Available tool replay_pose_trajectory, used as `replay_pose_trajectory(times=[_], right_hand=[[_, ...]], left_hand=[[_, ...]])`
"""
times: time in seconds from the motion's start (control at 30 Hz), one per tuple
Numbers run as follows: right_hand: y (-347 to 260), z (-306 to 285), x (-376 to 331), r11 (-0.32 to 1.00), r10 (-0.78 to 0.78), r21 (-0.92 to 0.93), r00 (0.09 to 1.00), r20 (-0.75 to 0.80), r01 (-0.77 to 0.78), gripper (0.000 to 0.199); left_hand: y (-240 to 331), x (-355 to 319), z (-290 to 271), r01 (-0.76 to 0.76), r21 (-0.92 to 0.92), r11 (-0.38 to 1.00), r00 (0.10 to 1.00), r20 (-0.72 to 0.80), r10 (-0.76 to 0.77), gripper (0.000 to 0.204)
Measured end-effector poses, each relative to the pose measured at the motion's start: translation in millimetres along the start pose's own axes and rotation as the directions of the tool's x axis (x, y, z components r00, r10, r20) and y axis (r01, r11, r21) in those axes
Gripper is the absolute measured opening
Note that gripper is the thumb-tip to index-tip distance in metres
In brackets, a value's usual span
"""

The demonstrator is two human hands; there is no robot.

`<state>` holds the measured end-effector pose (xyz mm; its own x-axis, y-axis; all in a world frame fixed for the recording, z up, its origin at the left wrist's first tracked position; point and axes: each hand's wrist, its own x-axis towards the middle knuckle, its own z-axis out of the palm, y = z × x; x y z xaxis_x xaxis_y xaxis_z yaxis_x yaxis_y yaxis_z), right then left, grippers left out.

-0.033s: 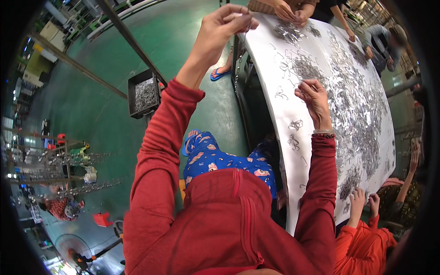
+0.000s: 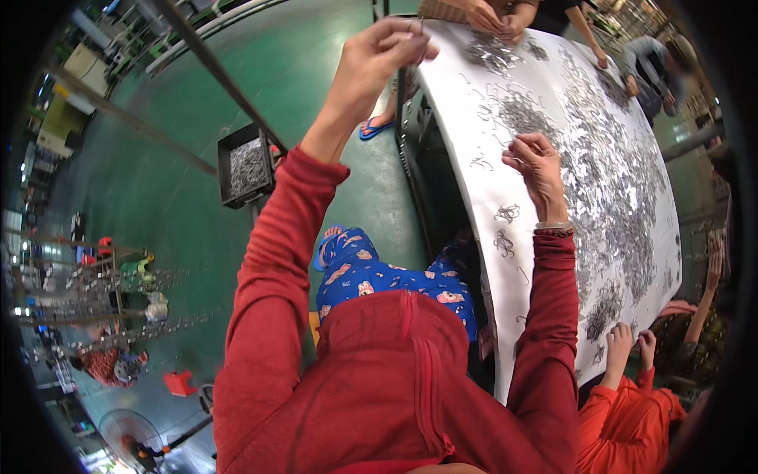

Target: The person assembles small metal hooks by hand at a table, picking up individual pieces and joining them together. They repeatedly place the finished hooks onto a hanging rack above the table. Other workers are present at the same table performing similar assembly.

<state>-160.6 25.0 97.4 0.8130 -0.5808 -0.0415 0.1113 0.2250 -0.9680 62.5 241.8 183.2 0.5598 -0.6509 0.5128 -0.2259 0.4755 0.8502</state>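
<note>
My left hand is raised beside the far left corner of the white table. Its fingers are bent and pinched together, and a thin dark bit shows by the fingertips, too small to name. Over the near side of the table, my right hand has thumb and fingers closed at the tips; what they hold, if anything, I cannot make out. Close to it lie small wire hooks in a dark pile. Further right spreads a broad heap of shiny metal pieces. Small clusters of hooks rest along the near edge.
Several people work around the table, including a person in orange at the lower right and hands at the far end. A black bin of metal parts stands left, beside a slanting metal pole. A fan is lower left.
My left hand sits slightly lower against the table corner, its fingers a little shifted. My right hand has moved slightly left. The whole view has shifted a little.
</note>
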Motion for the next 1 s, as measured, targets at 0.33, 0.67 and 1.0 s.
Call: replay_pose_trajectory(times=[0.33,0.67,1.0], right_hand=[[41,73,-34,0.978,-0.015,0.206,1.000,-0.015,0.018,0.030],[31,78,-81,1.000,-0.001,0.000,0.998,-0.069,0.001,0.022],[46,84,-108,0.974,-0.205,-0.147,0.951,-0.231,0.174,0.016]], left_hand=[[-72,-109,40,0.274,0.191,0.943,0.960,0.008,-0.280,0.009],[-69,-146,65,0.281,0.306,0.910,0.940,0.104,-0.325,0.007],[-69,-170,81,0.288,0.465,0.837,0.931,0.069,-0.359,0.010]])
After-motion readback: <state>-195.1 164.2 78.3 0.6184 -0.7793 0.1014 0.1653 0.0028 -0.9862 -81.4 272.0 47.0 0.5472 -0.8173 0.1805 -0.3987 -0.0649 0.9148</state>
